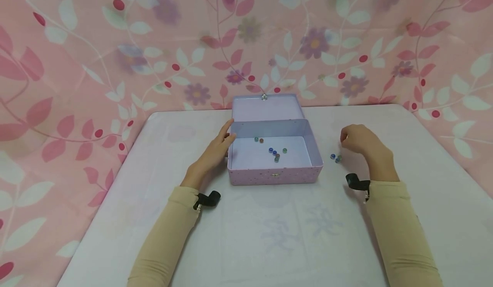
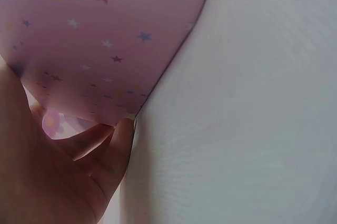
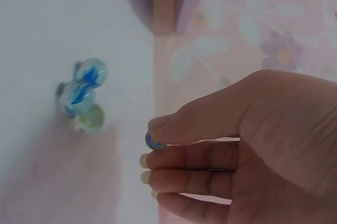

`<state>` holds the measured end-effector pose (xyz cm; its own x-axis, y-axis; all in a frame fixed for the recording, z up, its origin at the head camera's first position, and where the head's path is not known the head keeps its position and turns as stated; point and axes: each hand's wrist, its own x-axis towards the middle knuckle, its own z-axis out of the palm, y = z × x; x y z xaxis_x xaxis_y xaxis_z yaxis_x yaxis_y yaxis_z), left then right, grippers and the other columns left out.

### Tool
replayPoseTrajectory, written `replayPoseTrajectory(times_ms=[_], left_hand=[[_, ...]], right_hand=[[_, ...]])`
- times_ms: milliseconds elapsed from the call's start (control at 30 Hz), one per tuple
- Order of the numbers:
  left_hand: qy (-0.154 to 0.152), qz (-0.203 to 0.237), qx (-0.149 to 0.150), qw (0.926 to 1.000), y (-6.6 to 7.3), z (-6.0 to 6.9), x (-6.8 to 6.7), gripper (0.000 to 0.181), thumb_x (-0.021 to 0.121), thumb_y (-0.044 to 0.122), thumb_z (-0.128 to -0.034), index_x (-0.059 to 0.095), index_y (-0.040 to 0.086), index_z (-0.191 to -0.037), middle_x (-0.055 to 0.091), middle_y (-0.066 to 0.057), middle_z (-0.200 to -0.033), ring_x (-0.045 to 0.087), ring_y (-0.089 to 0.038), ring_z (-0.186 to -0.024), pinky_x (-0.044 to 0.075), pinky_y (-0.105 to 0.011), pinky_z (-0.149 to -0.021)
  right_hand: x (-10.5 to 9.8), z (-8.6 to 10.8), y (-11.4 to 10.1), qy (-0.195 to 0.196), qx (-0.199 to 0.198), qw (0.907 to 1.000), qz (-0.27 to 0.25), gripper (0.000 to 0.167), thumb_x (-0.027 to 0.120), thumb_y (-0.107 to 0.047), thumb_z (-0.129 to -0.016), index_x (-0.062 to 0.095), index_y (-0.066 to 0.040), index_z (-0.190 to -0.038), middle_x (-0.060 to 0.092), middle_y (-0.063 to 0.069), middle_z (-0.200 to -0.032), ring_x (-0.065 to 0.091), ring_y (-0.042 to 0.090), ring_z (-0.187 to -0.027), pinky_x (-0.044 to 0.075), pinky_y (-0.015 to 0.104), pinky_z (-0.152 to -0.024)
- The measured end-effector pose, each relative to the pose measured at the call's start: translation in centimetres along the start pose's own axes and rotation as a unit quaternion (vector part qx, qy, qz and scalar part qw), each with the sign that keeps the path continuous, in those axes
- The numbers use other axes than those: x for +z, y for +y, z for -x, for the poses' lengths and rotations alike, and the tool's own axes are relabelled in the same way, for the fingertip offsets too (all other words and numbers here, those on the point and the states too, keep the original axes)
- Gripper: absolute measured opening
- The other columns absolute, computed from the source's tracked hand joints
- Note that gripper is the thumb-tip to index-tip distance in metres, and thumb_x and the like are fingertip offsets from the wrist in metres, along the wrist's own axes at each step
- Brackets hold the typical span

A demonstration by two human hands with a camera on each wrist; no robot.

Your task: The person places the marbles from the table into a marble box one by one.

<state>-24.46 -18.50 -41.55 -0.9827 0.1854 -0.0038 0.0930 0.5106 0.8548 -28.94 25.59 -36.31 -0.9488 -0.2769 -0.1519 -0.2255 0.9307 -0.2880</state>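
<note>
A lilac metal box (image 1: 275, 176) with printed stars stands on the table, and several glass marbles (image 1: 271, 150) lie inside it. At its left side my left hand (image 1: 211, 155) holds the wall, thumb at the rim and fingers against the outside. In the left wrist view, the fingertips (image 2: 124, 124) touch the box's starry side (image 2: 105, 40). My right hand (image 1: 363, 143) is raised to the right of the box. Between its thumb and index finger it pinches a blue marble (image 3: 152, 141), mostly hidden. Below that hand, three loose marbles (image 3: 78, 97) lie close together on the table.
The box's hinged lid (image 1: 267, 108) is tipped open toward the back, with a metal clasp (image 1: 264, 97) on its edge. A white cloth covers the table (image 1: 269, 235). Behind the table hangs a pink floral curtain (image 1: 215, 30).
</note>
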Motion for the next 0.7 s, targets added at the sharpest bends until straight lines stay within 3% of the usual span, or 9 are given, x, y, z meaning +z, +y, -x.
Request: replayPoseTrajectory(times_ms=[267,433,700], left_hand=[[0.001,-0.003,0.002,1.0,0.0,0.0,0.0,0.06,0.033,0.065,-0.1,0.009,0.054,-0.154,0.03,-0.017,-0.161,0.042,-0.035,-0.142,0.047,-0.055,-0.103],[0.003,-0.002,-0.001,1.0,0.0,0.0,0.0,0.059,0.033,0.064,-0.1003,0.009,0.055,-0.154,0.03,-0.016,-0.16,0.042,-0.035,-0.141,0.048,-0.054,-0.102],[0.004,-0.002,0.001,1.0,0.0,0.0,0.1,0.059,0.034,0.063,-0.1008,0.01,0.053,-0.154,0.031,-0.015,-0.16,0.042,-0.033,-0.141,0.048,-0.054,-0.102]], right_hand=[[-1.2,0.6,-1.9,0.049,-0.019,0.9986,-0.007,0.028,0.049,-0.008,-0.084,0.068,-0.001,-0.104,0.064,0.02,-0.097,0.056,0.032,-0.084,0.047,0.047,-0.073],[-1.8,1.0,-3.7,0.068,-0.033,0.9969,-0.021,0.026,0.05,-0.011,-0.09,0.068,-0.002,-0.105,0.064,0.019,-0.099,0.055,0.033,-0.089,0.048,0.05,-0.078],[-2.2,1.8,-6.9,0.123,-0.101,0.9869,-0.028,0.018,0.056,-0.009,-0.091,0.07,-0.003,-0.101,0.064,0.012,-0.085,0.055,0.027,-0.079,0.047,0.043,-0.074]])
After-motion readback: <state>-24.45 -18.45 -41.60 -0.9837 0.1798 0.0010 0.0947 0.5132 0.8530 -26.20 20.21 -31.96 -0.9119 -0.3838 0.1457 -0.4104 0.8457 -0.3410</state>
